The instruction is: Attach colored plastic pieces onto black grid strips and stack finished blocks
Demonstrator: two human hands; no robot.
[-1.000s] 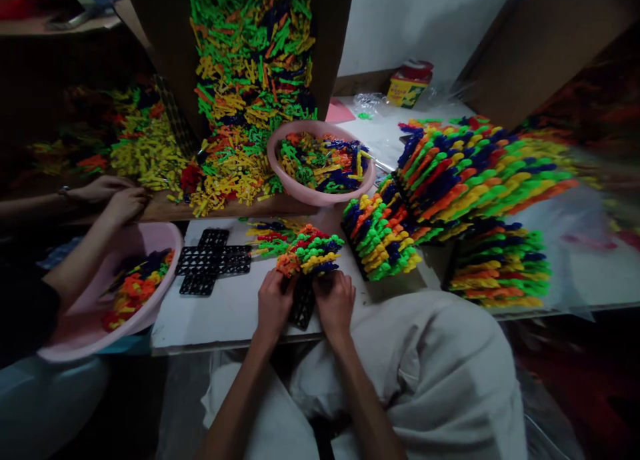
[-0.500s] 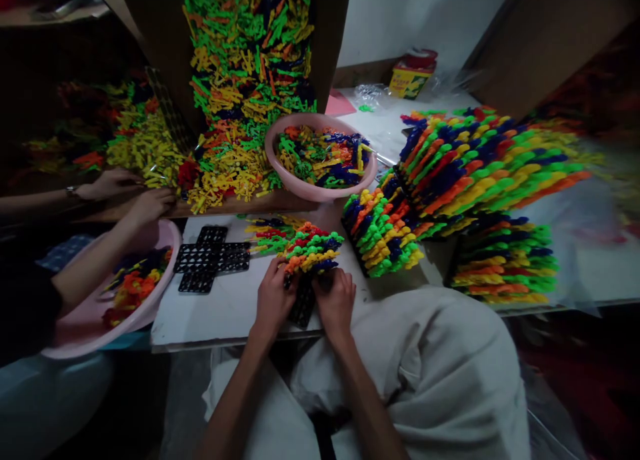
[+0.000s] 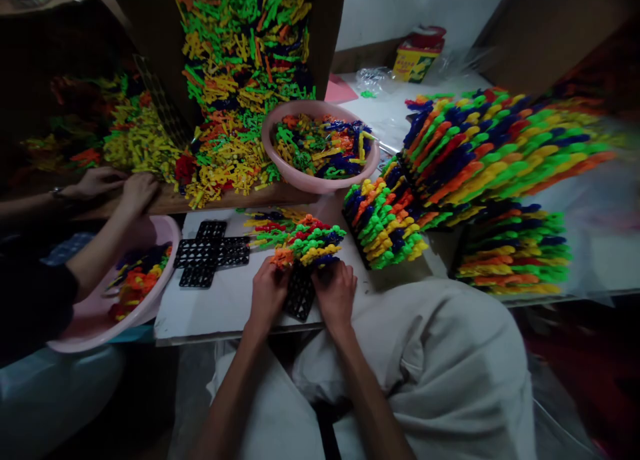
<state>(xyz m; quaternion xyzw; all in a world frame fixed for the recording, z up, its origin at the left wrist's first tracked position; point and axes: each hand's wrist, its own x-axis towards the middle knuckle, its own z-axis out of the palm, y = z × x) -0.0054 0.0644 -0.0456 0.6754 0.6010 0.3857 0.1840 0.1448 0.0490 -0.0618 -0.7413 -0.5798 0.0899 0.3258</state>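
Observation:
My left hand (image 3: 267,295) is closed at the left edge of a black perforated tray (image 3: 300,295), with an orange plastic figure (image 3: 283,257) at its fingertips. Bent in at the tray's right edge is my right hand (image 3: 336,293); its fingers are closed just below a dark blue figure, and what they pinch is hidden. Rows of small red, green, yellow and blue plastic figures (image 3: 315,237) stand packed in the tray's far part, while its near holes are bare. Left of it, black perforated trays (image 3: 210,253) lie crossed on the white table (image 3: 170,313).
A pink basin (image 3: 320,185) of mixed figures stands beyond the tray, before a large loose heap (image 3: 245,60). Filled trays of figures (image 3: 385,227) crowd the right side. At left, a co-worker's hands (image 3: 137,193) rest near the heap, above another pink basin (image 3: 167,280).
The orange figure by my left fingertips now shows more clearly, left of the row. Both hands have shifted slightly, baring more of the tray. The co-worker's hands moved left.

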